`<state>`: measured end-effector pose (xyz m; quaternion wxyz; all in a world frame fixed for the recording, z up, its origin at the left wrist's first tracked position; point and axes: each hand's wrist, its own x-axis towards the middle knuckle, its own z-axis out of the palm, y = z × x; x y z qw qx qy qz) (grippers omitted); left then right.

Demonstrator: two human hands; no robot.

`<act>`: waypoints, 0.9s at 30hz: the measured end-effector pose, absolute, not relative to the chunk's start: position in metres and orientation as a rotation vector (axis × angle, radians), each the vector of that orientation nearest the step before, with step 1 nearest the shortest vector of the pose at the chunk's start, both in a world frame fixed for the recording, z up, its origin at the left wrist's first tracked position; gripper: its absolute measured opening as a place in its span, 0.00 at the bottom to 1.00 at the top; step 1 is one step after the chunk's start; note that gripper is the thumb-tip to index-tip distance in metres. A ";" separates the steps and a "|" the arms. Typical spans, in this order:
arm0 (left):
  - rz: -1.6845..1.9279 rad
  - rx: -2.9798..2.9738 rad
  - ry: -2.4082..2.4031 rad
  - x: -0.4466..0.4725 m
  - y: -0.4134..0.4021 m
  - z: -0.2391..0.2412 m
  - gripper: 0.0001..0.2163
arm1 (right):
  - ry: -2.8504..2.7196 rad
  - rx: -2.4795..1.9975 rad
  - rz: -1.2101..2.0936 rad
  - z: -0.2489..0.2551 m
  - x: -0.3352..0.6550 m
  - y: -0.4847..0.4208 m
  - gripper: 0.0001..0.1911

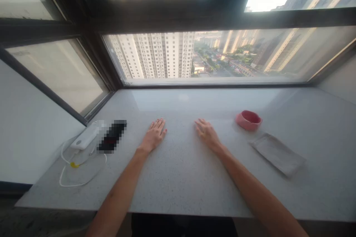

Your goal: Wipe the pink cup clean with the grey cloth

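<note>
My left hand (154,135) lies flat, palm down, on the pale speckled window counter (178,177), fingers stretched toward the glass and holding nothing. My right hand (206,133) rests flat the same way a little to its right, also holding nothing. A small pink bowl (248,120) sits to the right of my right hand, not touched. A folded grey cloth (278,153) lies just in front of the bowl.
At the left end of the counter lie a white power bank (85,137) with a looped white cable (80,177) and a dark phone (112,136). A large dark-framed window (178,18) stands right behind the counter. The counter's front edge runs near the bottom.
</note>
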<state>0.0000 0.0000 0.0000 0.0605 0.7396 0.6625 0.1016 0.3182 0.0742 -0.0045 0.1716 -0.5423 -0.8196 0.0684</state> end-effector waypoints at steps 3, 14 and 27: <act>0.304 2.236 2.006 0.001 0.000 0.000 0.32 | -2.097 -1.648 0.046 0.021 0.361 0.098 0.33; 0.295 2.230 2.016 0.002 0.000 0.001 0.31 | -1.723 -2.168 -0.154 0.026 0.445 0.126 0.34; 0.278 2.271 2.041 0.002 0.000 -0.001 0.31 | -2.416 -1.326 -0.098 0.026 0.215 0.024 0.30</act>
